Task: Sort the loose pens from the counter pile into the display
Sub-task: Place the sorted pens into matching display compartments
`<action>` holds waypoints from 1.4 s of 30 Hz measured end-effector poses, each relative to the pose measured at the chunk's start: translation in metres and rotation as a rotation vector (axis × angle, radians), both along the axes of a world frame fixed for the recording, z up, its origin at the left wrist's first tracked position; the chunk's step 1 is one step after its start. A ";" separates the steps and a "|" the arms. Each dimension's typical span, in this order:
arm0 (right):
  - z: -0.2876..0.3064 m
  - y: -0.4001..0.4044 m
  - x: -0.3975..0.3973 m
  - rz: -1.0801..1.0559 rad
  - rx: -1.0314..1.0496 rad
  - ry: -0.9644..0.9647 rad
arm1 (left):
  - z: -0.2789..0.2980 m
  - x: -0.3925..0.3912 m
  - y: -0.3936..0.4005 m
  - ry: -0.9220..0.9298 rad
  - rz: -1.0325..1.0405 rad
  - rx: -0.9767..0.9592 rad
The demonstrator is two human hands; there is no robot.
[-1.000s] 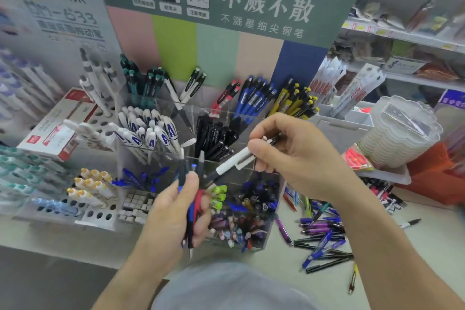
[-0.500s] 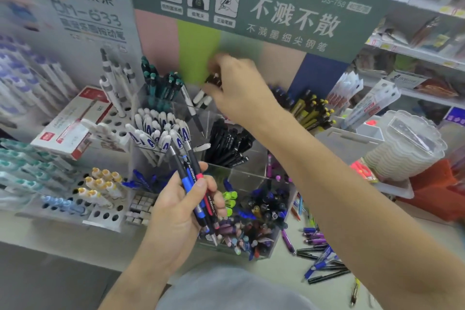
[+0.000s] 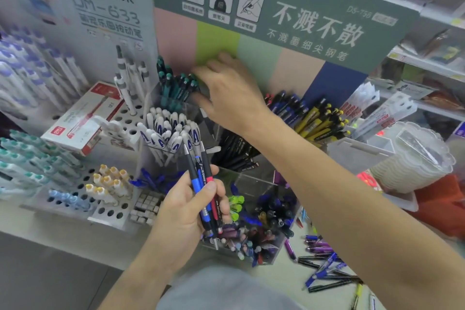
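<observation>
My left hand [image 3: 186, 211] grips three pens [image 3: 205, 189] with blue and red grips, upright in front of the clear acrylic display [image 3: 254, 184]. My right hand [image 3: 226, 93] reaches over the display to its back row. Its blurred fingers are stretched out beside the teal pens [image 3: 176, 88], and I see no pen between them. White pens marked A [image 3: 171, 133], black pens [image 3: 234, 153], blue pens [image 3: 289, 106] and yellow pens [image 3: 319, 121] fill other compartments. The loose pile [image 3: 324, 269] lies on the counter at the lower right, under my right forearm.
A white perforated holder [image 3: 108, 209] with capped pens stands on the left, with a red and white box [image 3: 83, 118] behind it. Stacked clear plastic tubs [image 3: 415, 158] stand on the right. A green signboard [image 3: 276, 20] rises behind the display.
My right hand carried a white and black pen from the front up to the back row, and the pen no longer shows in it. My left hand turned its pens upright.
</observation>
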State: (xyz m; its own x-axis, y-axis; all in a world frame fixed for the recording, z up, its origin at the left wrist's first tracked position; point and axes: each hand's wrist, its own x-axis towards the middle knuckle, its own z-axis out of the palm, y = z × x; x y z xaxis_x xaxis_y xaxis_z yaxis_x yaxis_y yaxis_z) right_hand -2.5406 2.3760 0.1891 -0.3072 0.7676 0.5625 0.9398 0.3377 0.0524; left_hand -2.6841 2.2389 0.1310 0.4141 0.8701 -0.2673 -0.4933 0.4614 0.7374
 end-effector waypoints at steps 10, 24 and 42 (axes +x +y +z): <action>0.005 -0.018 -0.002 -0.214 0.129 0.133 | 0.004 0.000 -0.006 -0.043 -0.034 -0.021; -0.027 -0.185 0.013 -0.185 -0.809 0.903 | -0.004 0.012 -0.010 -0.141 0.029 -0.034; -0.045 -0.223 0.030 -0.252 -0.756 1.693 | -0.021 0.040 -0.023 0.368 0.177 0.348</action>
